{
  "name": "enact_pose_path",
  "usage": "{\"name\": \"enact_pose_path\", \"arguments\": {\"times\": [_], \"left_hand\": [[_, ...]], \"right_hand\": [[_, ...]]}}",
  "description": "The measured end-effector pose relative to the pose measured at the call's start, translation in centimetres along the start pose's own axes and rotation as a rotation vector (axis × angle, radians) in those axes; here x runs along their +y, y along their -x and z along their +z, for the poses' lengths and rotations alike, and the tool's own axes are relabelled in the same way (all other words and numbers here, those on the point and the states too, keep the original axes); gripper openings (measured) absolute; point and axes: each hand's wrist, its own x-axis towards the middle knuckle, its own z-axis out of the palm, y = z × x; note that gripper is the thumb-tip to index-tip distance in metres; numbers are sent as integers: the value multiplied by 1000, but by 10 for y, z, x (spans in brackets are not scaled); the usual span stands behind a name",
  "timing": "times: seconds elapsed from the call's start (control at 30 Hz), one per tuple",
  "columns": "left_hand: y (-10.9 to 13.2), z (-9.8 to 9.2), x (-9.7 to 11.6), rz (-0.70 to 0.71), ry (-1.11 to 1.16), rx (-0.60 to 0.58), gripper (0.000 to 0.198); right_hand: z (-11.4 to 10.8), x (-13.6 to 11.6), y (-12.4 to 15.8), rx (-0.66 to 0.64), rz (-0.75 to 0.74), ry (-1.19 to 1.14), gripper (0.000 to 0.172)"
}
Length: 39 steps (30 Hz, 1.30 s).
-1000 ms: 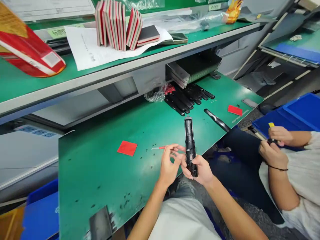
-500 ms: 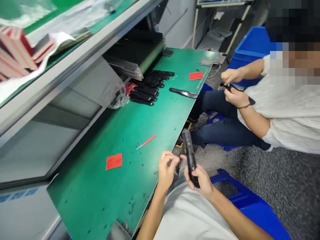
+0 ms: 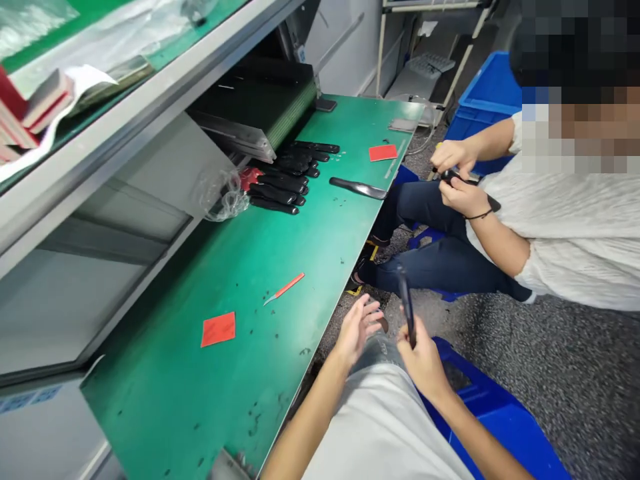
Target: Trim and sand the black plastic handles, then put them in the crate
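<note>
My right hand (image 3: 423, 353) grips a long black plastic part (image 3: 406, 303) by its lower end, and it points up, seen edge-on, beyond the table edge over my lap. My left hand (image 3: 357, 327) is beside it with fingers spread and nothing in them, just off the edge of the green table (image 3: 280, 253). An orange-handled blade tool (image 3: 285, 289) lies on the table to the left of my hands. A red square pad (image 3: 219, 329) lies further left.
Several black parts (image 3: 285, 180) lie in a row under the shelf, one more (image 3: 357, 188) apart, next to crumpled clear plastic (image 3: 223, 197). Another red pad (image 3: 383, 153) sits far right. A seated co-worker (image 3: 550, 220) handles a part. Blue bins (image 3: 487, 93) stand on the floor.
My left hand has opened and let go of whatever it was pinching. My right hand turned the black part edge-on and moved it right, away from the table. The view swung to the right.
</note>
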Motion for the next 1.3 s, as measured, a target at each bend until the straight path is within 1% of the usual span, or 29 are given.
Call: {"name": "enact_pose_path", "arguments": {"times": [0.03, 0.07, 0.1, 0.13, 0.2, 0.23, 0.27, 0.3, 0.33, 0.37, 0.43, 0.5, 0.57, 0.6, 0.67, 0.73, 0.8, 0.83, 0.9, 0.97, 1.03, 1.07, 1.13, 1.2, 1.23, 1.3], "left_hand": [[20, -4, 7, 68, 4, 3, 55], [41, -10, 15, 152, 2, 38, 63], [60, -18, 25, 243, -7, 104, 71], [79, -28, 35, 332, -23, 195, 74], [114, -52, 54, 480, -70, 418, 73], [130, -67, 62, 533, -103, 514, 70], [147, -81, 68, 572, -141, 595, 66], [165, -95, 71, 596, -186, 653, 62], [182, -108, 71, 610, -232, 702, 59], [199, -119, 69, 616, -278, 747, 57], [230, -133, 60, 613, -342, 834, 57], [255, -140, 49, 619, -428, 926, 58], [272, -142, 41, 666, -632, 1013, 52], [279, -143, 38, 701, -768, 1045, 47], [288, -144, 37, 772, -1017, 1078, 39], [293, -146, 39, 818, -1138, 1089, 37], [297, -148, 41, 848, -1197, 1102, 36], [298, -148, 43, 859, -1219, 1104, 36], [298, -148, 46, 880, -1260, 1087, 36], [298, -146, 49, 901, -1305, 1039, 36], [297, -145, 51, 932, -1356, 982, 36], [296, -144, 52, 947, -1387, 959, 36], [293, -145, 51, 969, -1459, 919, 37], [288, -147, 51, 993, -1501, 834, 37], [285, -148, 51, 1000, -1494, 766, 36], [281, -148, 51, 1013, -1404, 615, 34]], "right_hand": [[9, -3, 5, -48, -62, 86, 64], [20, -7, 10, -116, -135, 163, 66], [31, -12, 15, -209, -219, 226, 69], [44, -18, 18, -324, -311, 276, 73], [72, -33, 12, -562, -487, 357, 79], [87, -41, 2, -652, -556, 398, 76], [105, -50, -13, -712, -607, 445, 68], [125, -59, -32, -742, -640, 500, 57], [146, -68, -53, -745, -660, 560, 47], [168, -76, -74, -748, -677, 622, 43], [210, -89, -110, -769, -691, 746, 44], [243, -97, -131, -819, -684, 849, 42], [261, -100, -137, -864, -662, 905, 39], [264, -101, -138, -879, -645, 913, 39], [262, -105, -134, -891, -596, 887, 38], [252, -112, -123, -898, -526, 810, 36], [238, -121, -103, -921, -442, 686, 35], [229, -127, -89, -944, -397, 610, 36], [210, -142, -54, -1008, -310, 444, 43], [192, -158, -16, -1082, -238, 287, 51], [178, -173, 17, -1116, -179, 165, 53], [173, -179, 30, -1111, -154, 117, 51], [166, -184, 47, -1059, -121, 43, 47], [161, -179, 56, -976, -94, -9, 47], [159, -173, 58, -934, -71, -31, 48], [153, -155, 59, -853, 3, -70, 54]]}}
